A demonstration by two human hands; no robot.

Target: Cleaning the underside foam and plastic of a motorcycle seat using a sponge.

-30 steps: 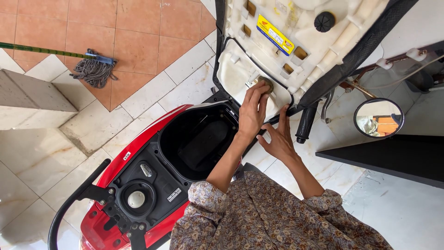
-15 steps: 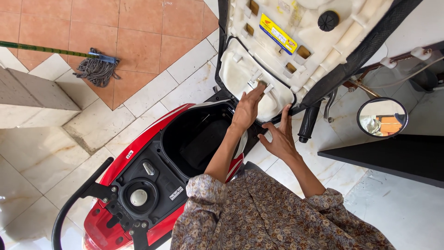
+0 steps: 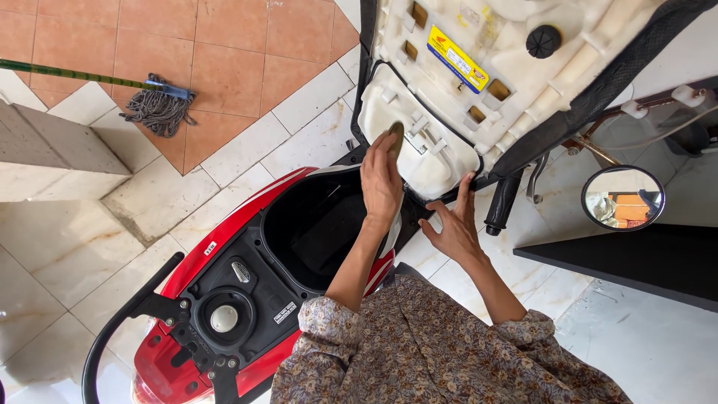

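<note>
The red scooter [image 3: 224,247] stands across the tiled floor [image 3: 67,247] below me with its seat [image 3: 479,82] swung up, pale underside facing me and the black storage tub [image 3: 321,224] open beneath it. That much is as it was a second ago; what has changed is my left hand.

My left hand [image 3: 380,179] has come away from the ribbed middle of the seat's underside and slid to the left, toward the rounded near end of the pale panel. It grasps a small brownish pad [image 3: 395,139] between the fingertips, and the pad now stands edge-on, touching or just off the plastic; I cannot tell which. A second ago the same pad lay flat under my fingers, further right against the ribs. I judge I have finished that patch and am shifting to the next part of the panel.

My right hand [image 3: 452,224] has barely moved. It is released, fingers spread and holding nothing, with the fingertips reaching up to the seat's black lower edge near the handlebar grip [image 3: 499,203].

Far left, the mop [image 3: 153,108] lies where it lay; on the right, the round mirror [image 3: 623,197] sits a little lower in my view.
</note>
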